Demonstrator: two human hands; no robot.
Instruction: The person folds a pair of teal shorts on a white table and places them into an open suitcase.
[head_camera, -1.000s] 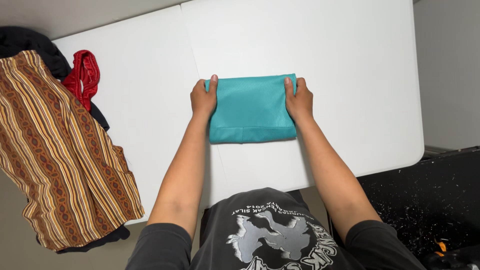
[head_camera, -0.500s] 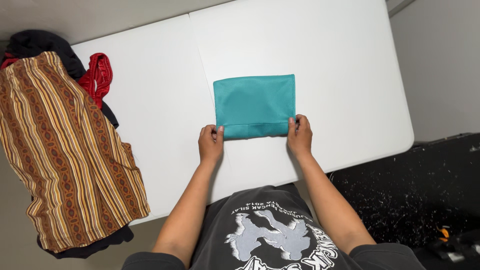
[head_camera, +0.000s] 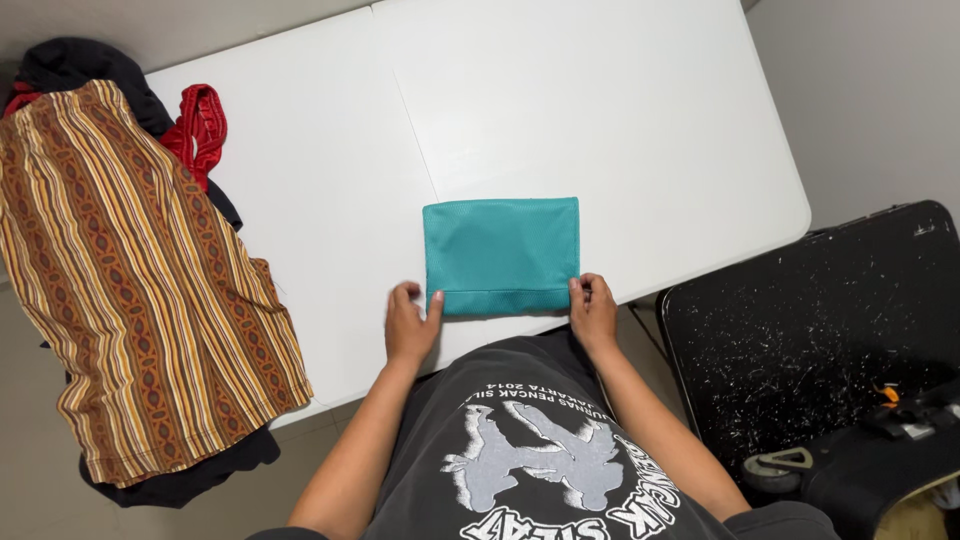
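White folding table (head_camera: 560, 100) with a centre seam, pale floor around it, seen from above. A teal folded cloth (head_camera: 501, 255) — a neat rectangle of mesh-like fabric — lies flat on the table near its front edge, just right of the seam. Left hand (head_camera: 410, 325) at the cloth's near-left corner, thumb and fingers pinching that corner. Right hand (head_camera: 593, 308) at the cloth's near-right corner, likewise closed on the hem in a pinch. Both forearms run back toward the dark grey printed shirt (head_camera: 540, 450) below the cloth. Well to the left of the cloth, a striped brown-and-yellow garment (head_camera: 130, 270) drapes over the table's left end and hangs past the front edge; a red strap-like piece (head_camera: 200, 125) and dark clothing (head_camera: 80, 65) lie just behind and under it. Right of the cloth, beyond the table's corner — a black speckled surface (head_camera: 810, 330), apart from the table.
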